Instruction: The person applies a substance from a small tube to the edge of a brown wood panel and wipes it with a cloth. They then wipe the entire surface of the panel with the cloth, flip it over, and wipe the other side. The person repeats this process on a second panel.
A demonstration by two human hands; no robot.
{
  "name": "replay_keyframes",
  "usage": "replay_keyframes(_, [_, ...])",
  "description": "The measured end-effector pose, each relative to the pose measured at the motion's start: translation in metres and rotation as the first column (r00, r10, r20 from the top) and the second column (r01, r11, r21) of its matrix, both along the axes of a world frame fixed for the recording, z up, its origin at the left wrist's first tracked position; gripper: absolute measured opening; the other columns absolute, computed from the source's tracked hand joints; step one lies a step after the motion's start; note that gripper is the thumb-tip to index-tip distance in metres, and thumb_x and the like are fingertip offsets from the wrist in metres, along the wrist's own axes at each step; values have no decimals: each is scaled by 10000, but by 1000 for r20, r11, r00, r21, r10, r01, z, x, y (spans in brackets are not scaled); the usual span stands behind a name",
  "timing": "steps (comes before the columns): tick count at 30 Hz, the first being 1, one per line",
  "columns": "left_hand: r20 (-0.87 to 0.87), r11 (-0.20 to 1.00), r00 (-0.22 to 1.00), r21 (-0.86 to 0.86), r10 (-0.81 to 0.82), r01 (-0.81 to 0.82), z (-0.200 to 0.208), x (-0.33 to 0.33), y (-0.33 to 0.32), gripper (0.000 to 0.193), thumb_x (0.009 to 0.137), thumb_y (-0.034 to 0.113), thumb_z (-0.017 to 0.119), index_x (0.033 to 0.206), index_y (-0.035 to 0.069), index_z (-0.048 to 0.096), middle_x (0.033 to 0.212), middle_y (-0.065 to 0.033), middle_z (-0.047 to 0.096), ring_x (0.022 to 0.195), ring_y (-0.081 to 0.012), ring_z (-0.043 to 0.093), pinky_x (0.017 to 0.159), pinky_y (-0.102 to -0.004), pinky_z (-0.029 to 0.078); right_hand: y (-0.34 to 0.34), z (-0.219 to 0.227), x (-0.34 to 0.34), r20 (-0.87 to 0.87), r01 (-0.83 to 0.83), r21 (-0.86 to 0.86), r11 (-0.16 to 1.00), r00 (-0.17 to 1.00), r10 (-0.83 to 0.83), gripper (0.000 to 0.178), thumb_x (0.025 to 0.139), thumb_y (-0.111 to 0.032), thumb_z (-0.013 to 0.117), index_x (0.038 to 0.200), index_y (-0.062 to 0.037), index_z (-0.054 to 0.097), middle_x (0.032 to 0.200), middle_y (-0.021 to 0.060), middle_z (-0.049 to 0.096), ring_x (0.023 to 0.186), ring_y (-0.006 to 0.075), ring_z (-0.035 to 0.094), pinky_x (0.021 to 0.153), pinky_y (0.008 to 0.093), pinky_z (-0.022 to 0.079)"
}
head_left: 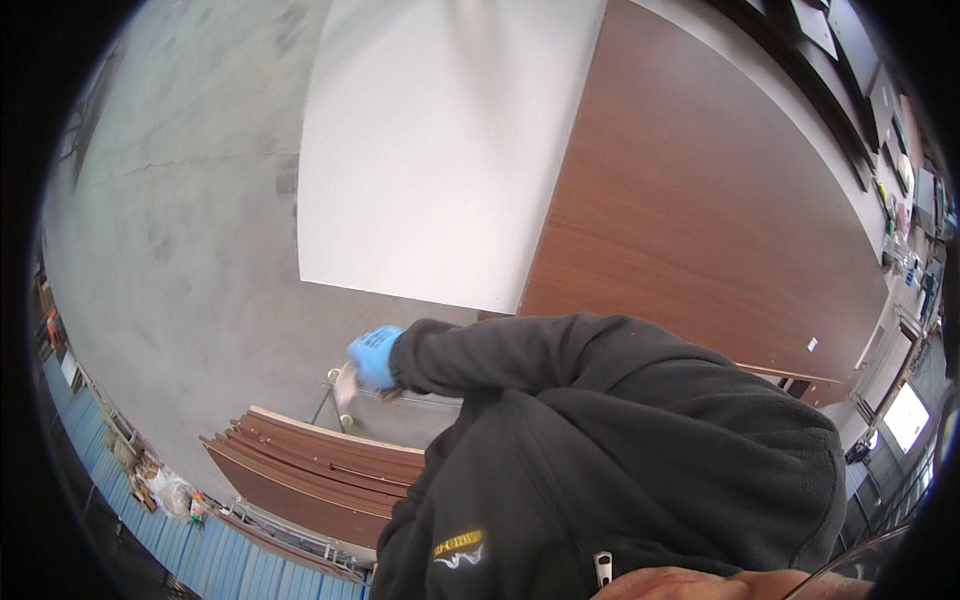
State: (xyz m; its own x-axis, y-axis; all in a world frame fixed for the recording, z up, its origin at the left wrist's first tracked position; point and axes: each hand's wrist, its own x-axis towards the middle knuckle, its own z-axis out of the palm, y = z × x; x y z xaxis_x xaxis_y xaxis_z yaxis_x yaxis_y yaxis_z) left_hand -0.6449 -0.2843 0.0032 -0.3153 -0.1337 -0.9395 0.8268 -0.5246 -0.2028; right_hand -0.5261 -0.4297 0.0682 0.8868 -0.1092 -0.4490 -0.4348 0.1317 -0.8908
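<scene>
My right arm, in a dark fleece sleeve, reaches across my body toward the left. At its end, my right hand (373, 358) wears a blue glove. Its fingers are smeared by motion, with a pale pinkish blur at their tips, so I cannot make out whether they hold anything. Just below the hand is a metal frame with cream-coloured round parts (346, 422) that look like wheels. Several brown boards (320, 455) are stacked close to it. My left hand does not show.
A large white panel (420, 170) lies ahead, beside a big brown wood-grain panel (700, 200) on the right. Grey concrete floor (190, 230) spreads to the left. Dark boards (800, 90) lie at the far right. Blue corrugated wall (90, 440) and clutter line the lower left.
</scene>
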Motion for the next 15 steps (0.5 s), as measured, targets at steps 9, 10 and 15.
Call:
replay_keyframes(9, [48, 981, 995, -183, 82, -72, 7, 9, 17, 522, 1050, 273, 718, 1489, 52, 543, 1429, -135, 638, 1325, -300, 621, 1149, -486, 509, -240, -21, -121, 419, 670, 164, 724, 617, -666, 402, 1047, -256, 702, 1343, 14, 665, 1138, 129, 776, 885, 220, 779, 715, 344, 651])
replay_keyframes(10, [72, 981, 995, -185, 74, -60, 9, 11, 18, 562, 1046, 285, 729, 1518, 61, 523, 1470, -139, 620, 1339, -301, 621, 1139, -471, 511, -278, -31, -153, 468, 768, -107, 632, 600, -650, 323, 1056, -223, 648, 1316, -36, 695, 1123, 119, 781, 900, 221, 777, 718, 355, 642])
replay_keyframes(15, [194, 985, 976, -157, 102, -72, 7, 30, 37, 601, 1054, 291, 721, 1554, 62, 478, 1540, -177, 565, 1387, -326, 599, 1128, -490, 524, -381, -58, -225, 427, 585, -808, -79, 487, -762, 288, 1095, -136, 521, 1335, -88, 674, 998, 101, 813, 712, 192, 748, 568, 310, 588])
